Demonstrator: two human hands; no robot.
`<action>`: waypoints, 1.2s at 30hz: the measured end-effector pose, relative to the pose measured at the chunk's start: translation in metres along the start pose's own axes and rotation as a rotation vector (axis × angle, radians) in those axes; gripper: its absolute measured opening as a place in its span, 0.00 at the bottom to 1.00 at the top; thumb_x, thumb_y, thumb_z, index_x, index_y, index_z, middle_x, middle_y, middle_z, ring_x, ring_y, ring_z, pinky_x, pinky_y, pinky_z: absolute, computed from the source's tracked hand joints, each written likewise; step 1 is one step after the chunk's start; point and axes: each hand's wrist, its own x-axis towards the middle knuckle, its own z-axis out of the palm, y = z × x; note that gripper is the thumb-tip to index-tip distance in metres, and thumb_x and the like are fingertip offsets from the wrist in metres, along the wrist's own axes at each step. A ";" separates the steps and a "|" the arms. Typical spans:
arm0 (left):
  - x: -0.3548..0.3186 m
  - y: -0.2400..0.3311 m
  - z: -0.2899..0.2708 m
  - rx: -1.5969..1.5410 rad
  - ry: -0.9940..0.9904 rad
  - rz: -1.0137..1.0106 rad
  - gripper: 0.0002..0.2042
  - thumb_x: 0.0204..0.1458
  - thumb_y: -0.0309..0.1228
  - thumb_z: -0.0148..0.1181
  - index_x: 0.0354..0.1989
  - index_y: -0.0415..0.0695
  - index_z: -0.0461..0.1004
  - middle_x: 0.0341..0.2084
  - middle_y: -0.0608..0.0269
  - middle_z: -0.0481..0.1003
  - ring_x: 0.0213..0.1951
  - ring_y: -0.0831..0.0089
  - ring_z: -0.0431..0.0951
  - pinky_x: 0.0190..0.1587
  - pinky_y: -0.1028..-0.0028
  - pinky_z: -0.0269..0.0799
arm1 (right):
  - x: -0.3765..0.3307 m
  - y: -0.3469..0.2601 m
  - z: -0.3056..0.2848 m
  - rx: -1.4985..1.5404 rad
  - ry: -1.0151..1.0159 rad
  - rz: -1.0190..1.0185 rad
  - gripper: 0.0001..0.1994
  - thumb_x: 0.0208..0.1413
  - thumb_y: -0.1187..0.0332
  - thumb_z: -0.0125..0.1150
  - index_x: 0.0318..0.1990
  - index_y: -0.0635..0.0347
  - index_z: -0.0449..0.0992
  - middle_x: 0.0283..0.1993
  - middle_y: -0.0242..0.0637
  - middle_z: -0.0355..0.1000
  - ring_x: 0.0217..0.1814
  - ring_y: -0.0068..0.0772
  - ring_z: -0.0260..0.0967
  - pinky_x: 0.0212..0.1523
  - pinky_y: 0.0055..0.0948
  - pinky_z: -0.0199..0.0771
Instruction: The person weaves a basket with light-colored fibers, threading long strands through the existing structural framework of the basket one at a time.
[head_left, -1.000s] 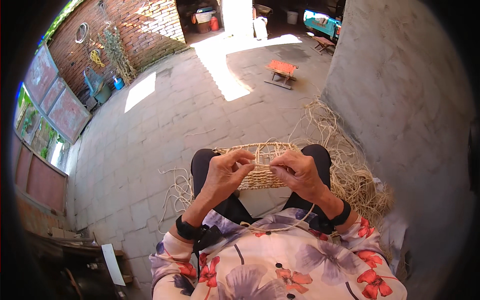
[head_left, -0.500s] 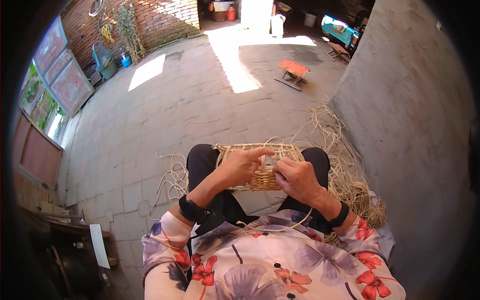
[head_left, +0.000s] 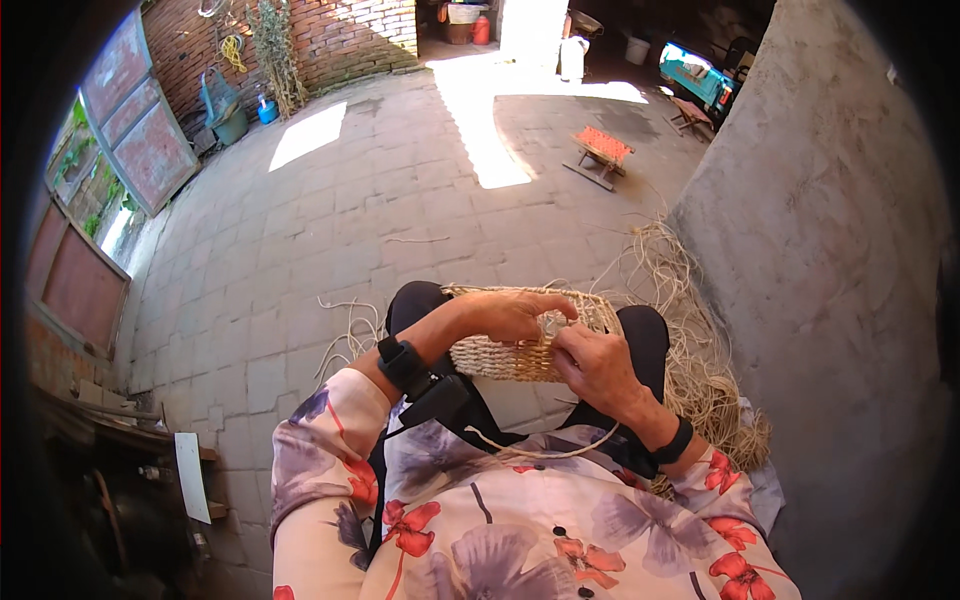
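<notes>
A woven straw basket rests across my knees, its open mesh rim facing up. Over its far side reaches my left hand, the index finger stretched toward the right hand while the other fingers bend down onto the weave. My right hand is closed in a pinch at the basket's near right side, and its fingertips are partly hidden. From below that hand a pale straw cord curves across my lap to a loose end.
A heap of loose straw cord lies right of my knee, beside the grey wall. More strands lie at left. A low stool with an orange woven seat stands farther off on the paved floor.
My left hand has shifted right over the basket, its forearm now lying flatter, and its index finger is closer to my right hand. More of the basket's left side shows.
</notes>
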 end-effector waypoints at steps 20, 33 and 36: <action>-0.017 0.006 0.003 -0.307 0.222 -0.188 0.19 0.55 0.24 0.52 0.57 0.45 0.72 0.26 0.66 0.76 0.25 0.78 0.75 0.29 0.75 0.73 | 0.034 -0.012 0.000 -0.222 -0.220 -0.111 0.05 0.47 0.72 0.61 0.30 0.61 0.71 0.26 0.42 0.73 0.27 0.45 0.75 0.30 0.39 0.76; -0.059 0.022 0.050 0.461 1.010 -0.126 0.07 0.44 0.27 0.60 0.22 0.42 0.68 0.18 0.56 0.73 0.23 0.55 0.77 0.26 0.60 0.72 | 0.019 -0.003 -0.025 0.298 0.021 0.304 0.11 0.52 0.75 0.64 0.42 0.61 0.73 0.26 0.37 0.72 0.24 0.27 0.72 0.25 0.30 0.71; -0.101 -0.012 0.027 0.442 1.225 -0.366 0.05 0.45 0.26 0.60 0.23 0.42 0.70 0.15 0.54 0.72 0.20 0.55 0.76 0.25 0.61 0.71 | -0.004 0.030 -0.043 0.315 0.167 0.394 0.11 0.54 0.75 0.64 0.45 0.62 0.73 0.24 0.26 0.67 0.24 0.15 0.62 0.25 0.20 0.65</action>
